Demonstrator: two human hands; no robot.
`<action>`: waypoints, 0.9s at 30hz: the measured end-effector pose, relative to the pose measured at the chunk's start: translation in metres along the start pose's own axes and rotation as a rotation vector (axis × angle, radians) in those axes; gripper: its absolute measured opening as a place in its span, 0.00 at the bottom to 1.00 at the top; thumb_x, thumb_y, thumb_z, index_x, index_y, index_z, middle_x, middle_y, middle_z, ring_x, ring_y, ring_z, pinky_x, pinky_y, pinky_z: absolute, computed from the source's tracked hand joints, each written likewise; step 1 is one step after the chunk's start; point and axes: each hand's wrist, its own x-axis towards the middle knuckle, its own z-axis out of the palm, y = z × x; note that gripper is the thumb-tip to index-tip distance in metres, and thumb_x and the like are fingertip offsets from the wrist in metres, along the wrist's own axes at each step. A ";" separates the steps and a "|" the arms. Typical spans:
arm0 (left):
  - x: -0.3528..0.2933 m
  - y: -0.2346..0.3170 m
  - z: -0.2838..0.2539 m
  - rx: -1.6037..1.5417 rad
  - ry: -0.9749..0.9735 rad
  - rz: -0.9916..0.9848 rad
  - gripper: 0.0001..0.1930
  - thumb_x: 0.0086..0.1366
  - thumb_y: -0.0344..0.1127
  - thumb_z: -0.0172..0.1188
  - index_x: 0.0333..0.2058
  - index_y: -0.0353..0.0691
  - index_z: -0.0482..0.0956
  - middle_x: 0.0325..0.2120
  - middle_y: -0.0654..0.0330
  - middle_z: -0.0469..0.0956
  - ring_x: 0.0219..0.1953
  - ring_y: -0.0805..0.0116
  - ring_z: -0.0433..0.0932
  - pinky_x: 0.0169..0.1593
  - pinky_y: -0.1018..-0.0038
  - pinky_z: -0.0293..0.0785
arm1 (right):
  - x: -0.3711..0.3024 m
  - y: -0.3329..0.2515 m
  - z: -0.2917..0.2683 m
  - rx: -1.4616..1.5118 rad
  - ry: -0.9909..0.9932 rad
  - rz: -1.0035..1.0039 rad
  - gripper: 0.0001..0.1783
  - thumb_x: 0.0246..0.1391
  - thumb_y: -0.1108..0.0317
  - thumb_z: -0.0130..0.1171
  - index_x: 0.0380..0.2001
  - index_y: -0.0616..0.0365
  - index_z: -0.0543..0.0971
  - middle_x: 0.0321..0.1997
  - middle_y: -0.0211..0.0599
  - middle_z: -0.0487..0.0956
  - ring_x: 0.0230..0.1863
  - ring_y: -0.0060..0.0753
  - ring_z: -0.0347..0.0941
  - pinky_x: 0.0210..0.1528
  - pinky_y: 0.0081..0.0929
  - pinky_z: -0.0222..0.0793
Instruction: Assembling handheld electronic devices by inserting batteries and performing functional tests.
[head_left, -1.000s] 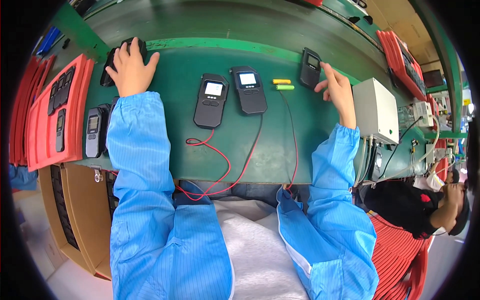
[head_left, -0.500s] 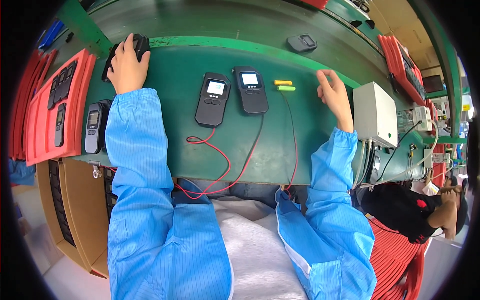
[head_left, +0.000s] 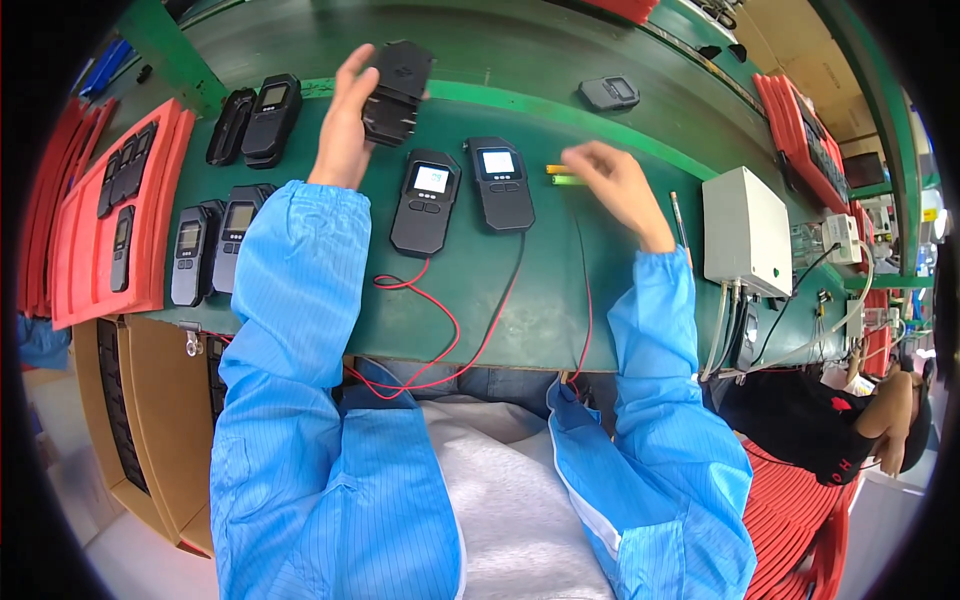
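Observation:
My left hand [head_left: 342,135] grips a black handheld meter [head_left: 402,75] above the bench, its back turned up and a slotted recess showing at its lower end. My right hand [head_left: 615,190], blurred and with fingers bent, is over the small yellow cell [head_left: 555,169] and green cell [head_left: 566,181], partly covering both. Whether it touches them I cannot tell. Between my hands, two black meters with lit screens, the left meter [head_left: 422,212] and the right meter [head_left: 502,200], lie on the green mat with red and black wires [head_left: 450,318] running toward me.
More meters [head_left: 270,120] stand at the left beside a red tray [head_left: 120,225]. A grey box [head_left: 745,235] with cables and a thin pen-like tool [head_left: 680,220] are on the right. A dark housing [head_left: 608,93] lies beyond the green ledge. Another person [head_left: 820,425] is at the far right.
My left hand has lifted a meter from the far left and brought it rightward, back side showing. My right hand has moved left, over the small cells.

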 end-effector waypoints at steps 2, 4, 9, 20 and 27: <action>-0.005 -0.005 0.014 -0.218 -0.058 -0.096 0.37 0.65 0.42 0.60 0.68 0.46 0.51 0.57 0.53 0.66 0.57 0.60 0.70 0.56 0.63 0.69 | -0.011 -0.013 -0.012 -0.052 -0.194 -0.010 0.14 0.58 0.60 0.62 0.38 0.61 0.79 0.30 0.28 0.77 0.29 0.16 0.66 0.31 0.16 0.60; -0.008 -0.013 0.025 -0.212 -0.084 -0.088 0.42 0.63 0.40 0.63 0.68 0.43 0.47 0.57 0.54 0.65 0.57 0.61 0.69 0.56 0.64 0.70 | -0.014 -0.007 -0.014 -0.044 -0.185 0.007 0.13 0.57 0.62 0.62 0.38 0.61 0.78 0.33 0.30 0.78 0.30 0.17 0.68 0.32 0.17 0.62; -0.017 -0.020 0.037 -0.144 -0.251 -0.123 0.48 0.55 0.33 0.71 0.68 0.41 0.47 0.57 0.54 0.63 0.58 0.62 0.68 0.55 0.65 0.72 | -0.010 -0.018 0.001 0.479 0.063 0.027 0.09 0.58 0.68 0.62 0.38 0.60 0.76 0.43 0.36 0.80 0.38 0.22 0.75 0.37 0.19 0.69; -0.035 -0.022 0.059 -0.027 -0.238 0.000 0.49 0.48 0.25 0.74 0.65 0.43 0.51 0.58 0.53 0.64 0.59 0.61 0.68 0.61 0.64 0.68 | -0.026 -0.066 0.060 0.633 0.199 -0.238 0.18 0.56 0.70 0.63 0.50 0.60 0.75 0.56 0.48 0.76 0.55 0.37 0.74 0.57 0.28 0.70; -0.034 -0.025 0.058 -0.041 -0.301 0.060 0.49 0.49 0.24 0.73 0.65 0.45 0.52 0.58 0.53 0.64 0.59 0.59 0.68 0.61 0.63 0.70 | -0.031 -0.070 0.050 0.167 0.256 -0.417 0.25 0.51 0.72 0.68 0.52 0.63 0.73 0.57 0.50 0.75 0.62 0.38 0.69 0.63 0.35 0.64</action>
